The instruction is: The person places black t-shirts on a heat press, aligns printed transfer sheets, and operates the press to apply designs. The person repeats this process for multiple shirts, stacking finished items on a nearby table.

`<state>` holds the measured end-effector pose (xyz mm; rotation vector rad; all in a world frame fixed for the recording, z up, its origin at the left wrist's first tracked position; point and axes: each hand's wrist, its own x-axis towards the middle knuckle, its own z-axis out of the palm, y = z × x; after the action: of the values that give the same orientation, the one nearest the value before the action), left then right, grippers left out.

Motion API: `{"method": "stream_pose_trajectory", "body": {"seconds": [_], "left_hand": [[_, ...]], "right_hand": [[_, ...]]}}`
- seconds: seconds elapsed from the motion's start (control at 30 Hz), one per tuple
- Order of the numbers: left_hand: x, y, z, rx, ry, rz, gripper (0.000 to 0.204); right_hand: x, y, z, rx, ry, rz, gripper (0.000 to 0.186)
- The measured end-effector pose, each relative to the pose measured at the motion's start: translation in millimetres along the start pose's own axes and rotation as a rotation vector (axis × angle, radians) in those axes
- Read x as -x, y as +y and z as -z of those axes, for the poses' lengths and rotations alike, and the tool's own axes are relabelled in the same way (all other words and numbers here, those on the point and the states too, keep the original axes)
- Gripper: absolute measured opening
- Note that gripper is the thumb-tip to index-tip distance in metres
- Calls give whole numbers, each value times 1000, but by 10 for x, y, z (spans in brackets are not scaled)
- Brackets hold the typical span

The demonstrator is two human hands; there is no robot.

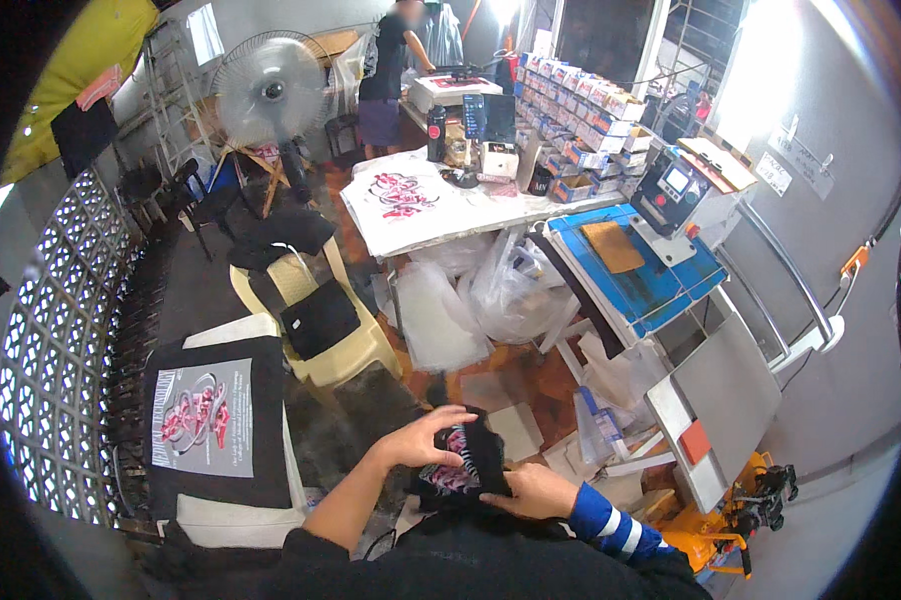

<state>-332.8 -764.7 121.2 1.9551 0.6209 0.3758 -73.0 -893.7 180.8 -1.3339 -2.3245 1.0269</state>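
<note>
A folded black fabric piece with a pink and white print [459, 480] is held in front of my body at lower centre. My left hand [421, 440] grips it from the left, fingers curved over its top. My right hand [526, 490] holds its lower right part, with some fingers hidden by the cloth. To the left, a black shirt with a pale printed sheet on it [199, 418] lies on a white surface [226, 525].
A yellow plastic chair [356, 355] holds black cloth. A heat-press machine [671, 200] with a blue platen [671, 295] stands right, a grey platen [726, 400] below it. Behind are a table with white printed fabric [391, 200], a fan [271, 90], and another person [381, 75] at a white machine.
</note>
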Motion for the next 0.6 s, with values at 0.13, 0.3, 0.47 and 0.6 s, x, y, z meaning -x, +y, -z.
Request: {"method": "stream_pose_trajectory", "body": {"seconds": [0.13,0.3,0.47,0.6], "left_hand": [[-133,-257,-428,-125,-218,-55,66],[-668,-323,-596,335,-217,107,27],[-740,341,-449,51,-414,-20,34],[-824,364,-332,-397,-699,206,34]], "right_hand": [[167,-247,153,67,-52,-136,61],[790,-455,504,135,447,-269,26],[1486,-597,523,109,1045,-404,12],[1927,-539,449,306,1125,-492,13]]}}
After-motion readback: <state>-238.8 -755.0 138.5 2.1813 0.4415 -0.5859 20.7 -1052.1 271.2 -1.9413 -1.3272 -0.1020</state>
